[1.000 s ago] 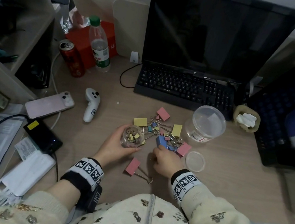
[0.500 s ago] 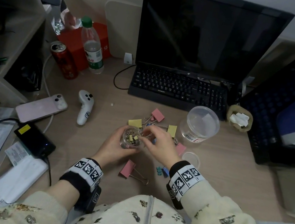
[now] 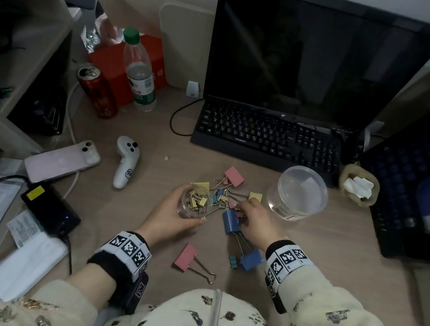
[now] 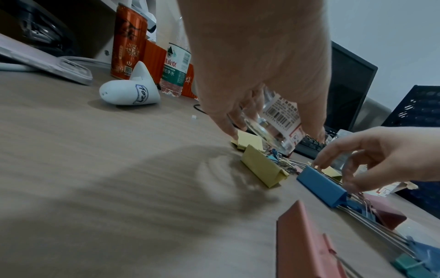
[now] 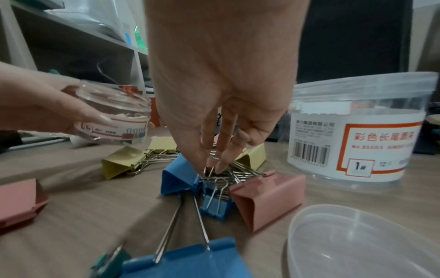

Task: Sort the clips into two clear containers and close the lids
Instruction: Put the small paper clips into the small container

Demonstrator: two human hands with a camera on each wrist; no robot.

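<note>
My left hand (image 3: 187, 206) grips a small clear jar (image 3: 196, 200) tilted just above the desk, with several small clips inside. The jar (image 5: 116, 112) is open at the top. My right hand (image 3: 239, 210) reaches down into the clip pile (image 3: 227, 195), and its thumb and forefinger (image 5: 210, 169) pinch a small pink clip beside a large blue clip (image 3: 230, 221). Right of the pile stands a large clear container (image 3: 299, 192), open. Its lid (image 5: 357, 240) lies flat near my right wrist. Another blue clip (image 3: 251, 259) and a pink clip (image 3: 185, 256) lie nearer to me.
A keyboard (image 3: 264, 139) and monitor stand behind the pile. A white controller (image 3: 125, 161), phone (image 3: 62, 160), red can (image 3: 98, 94) and water bottle (image 3: 140, 69) sit to the left. A black crate (image 3: 422, 170) stands at the right, and a small holder (image 3: 358, 187) with paper beside it.
Half a second ago my right hand was at the jar's mouth; it has since dropped back into the clip pile. My left hand still holds the jar in the same place.
</note>
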